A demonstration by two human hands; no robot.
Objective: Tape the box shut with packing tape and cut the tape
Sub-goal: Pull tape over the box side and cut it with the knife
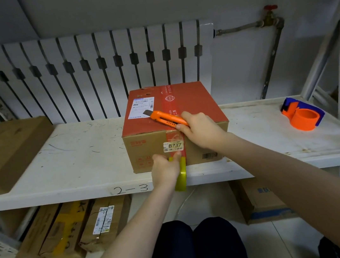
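Note:
A cardboard box (193, 102) with a red top stands on the white shelf (78, 162). Red tape runs over its top seam and down the front face. My right hand (200, 129) grips an orange utility knife (166, 118) with its blade out, lying across the box's front top edge. My left hand (165, 168) holds a roll of yellow packing tape (181, 176) low against the front face, thumb pressed on the tape just under a label reading 8737.
An orange and blue tape dispenser (302, 115) lies on the shelf at the right. A flat brown box (5, 152) sits at the left. Several cardboard boxes (69, 228) rest on the floor below. A radiator (92, 74) stands behind.

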